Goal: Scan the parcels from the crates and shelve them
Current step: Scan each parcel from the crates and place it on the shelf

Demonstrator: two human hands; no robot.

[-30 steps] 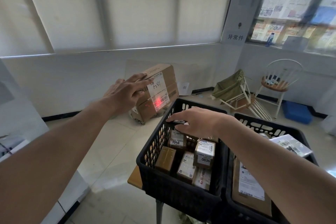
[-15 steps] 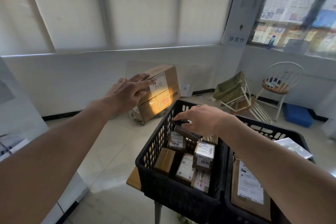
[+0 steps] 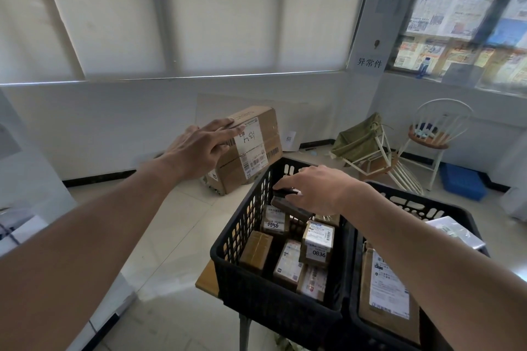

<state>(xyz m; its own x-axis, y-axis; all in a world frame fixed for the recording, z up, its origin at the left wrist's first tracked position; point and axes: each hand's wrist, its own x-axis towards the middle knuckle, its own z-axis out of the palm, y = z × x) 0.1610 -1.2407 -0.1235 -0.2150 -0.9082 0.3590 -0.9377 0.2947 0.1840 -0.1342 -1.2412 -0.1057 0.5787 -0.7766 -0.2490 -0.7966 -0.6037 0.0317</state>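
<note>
My left hand holds a brown cardboard parcel up in the air, fingers laid over its top edge, its white labels and barcode facing me. My right hand grips a small dark scanner over the back of the left black crate. Several small labelled parcels lie in that crate, one marked 0836. The right black crate holds a flat brown parcel with a white label.
Both crates stand on a small wooden table. A tipped white chair with green cloth, an upright white chair and a blue bin are at the back right. A white cabinet stands at my left.
The red scan spot on the parcel's label turned to a yellow glow and is now gone. Both hands have stayed nearly in place.
</note>
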